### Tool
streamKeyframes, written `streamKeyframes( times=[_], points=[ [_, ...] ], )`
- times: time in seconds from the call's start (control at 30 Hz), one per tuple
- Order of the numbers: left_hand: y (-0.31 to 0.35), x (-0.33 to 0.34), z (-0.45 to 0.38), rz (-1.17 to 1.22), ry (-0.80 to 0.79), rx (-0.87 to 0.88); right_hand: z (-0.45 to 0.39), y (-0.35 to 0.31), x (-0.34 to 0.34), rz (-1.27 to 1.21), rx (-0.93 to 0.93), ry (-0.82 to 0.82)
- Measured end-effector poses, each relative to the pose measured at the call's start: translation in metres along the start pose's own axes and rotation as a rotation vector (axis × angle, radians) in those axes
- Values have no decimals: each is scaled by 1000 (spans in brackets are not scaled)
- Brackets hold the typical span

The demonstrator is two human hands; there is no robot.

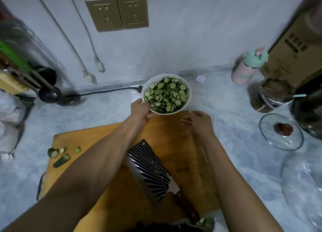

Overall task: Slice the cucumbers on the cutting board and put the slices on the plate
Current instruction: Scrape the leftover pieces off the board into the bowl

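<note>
A white plate [189, 90] heaped with cucumber slices [168, 96] sits just past the far edge of the wooden cutting board [97, 136]. My left hand [140, 109] grips the plate's near-left rim. My right hand [198, 120] rests on the board's far edge, just right of the plate, fingers loosely bent and holding nothing. A cleaver [153, 170] with a black-patterned blade lies flat on the board between my forearms, its handle toward me. Several cucumber end pieces [61, 155] lie at the board's left edge.
A glass lid [281, 131] lies on the counter at right, with a jar [271, 96], a pink bottle [247, 68] and a dark pot [308, 113] behind it. A ladle [48, 94], plugs and a black cord sit at back left. Clear plastic lies at right front.
</note>
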State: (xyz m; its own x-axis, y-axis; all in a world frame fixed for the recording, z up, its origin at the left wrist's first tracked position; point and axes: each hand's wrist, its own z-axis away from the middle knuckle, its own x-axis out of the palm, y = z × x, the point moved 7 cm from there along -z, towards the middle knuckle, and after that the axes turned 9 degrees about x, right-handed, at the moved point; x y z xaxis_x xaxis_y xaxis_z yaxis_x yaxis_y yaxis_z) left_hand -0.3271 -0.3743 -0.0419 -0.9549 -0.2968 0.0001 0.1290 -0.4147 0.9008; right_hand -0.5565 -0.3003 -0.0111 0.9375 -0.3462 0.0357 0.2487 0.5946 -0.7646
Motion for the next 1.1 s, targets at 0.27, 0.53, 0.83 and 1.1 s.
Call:
streamKeyframes(
  times=[0.27, 0.53, 0.83, 1.1],
  points=[
    [-19, 2, -34, -41, 63, -64, -3, 21, -20, 163, 51, 4],
    [5, -31, 14, -519, 61, 232, 29, 51, -24, 619, -141, -26],
    [-75, -77, 145, -181, -108, 236, 89, 120, -19, 1243, -169, -203],
    [-97, -144, 174, -138, 67, 222, 113, 145, -5, 1228, -198, -177]
  ],
)
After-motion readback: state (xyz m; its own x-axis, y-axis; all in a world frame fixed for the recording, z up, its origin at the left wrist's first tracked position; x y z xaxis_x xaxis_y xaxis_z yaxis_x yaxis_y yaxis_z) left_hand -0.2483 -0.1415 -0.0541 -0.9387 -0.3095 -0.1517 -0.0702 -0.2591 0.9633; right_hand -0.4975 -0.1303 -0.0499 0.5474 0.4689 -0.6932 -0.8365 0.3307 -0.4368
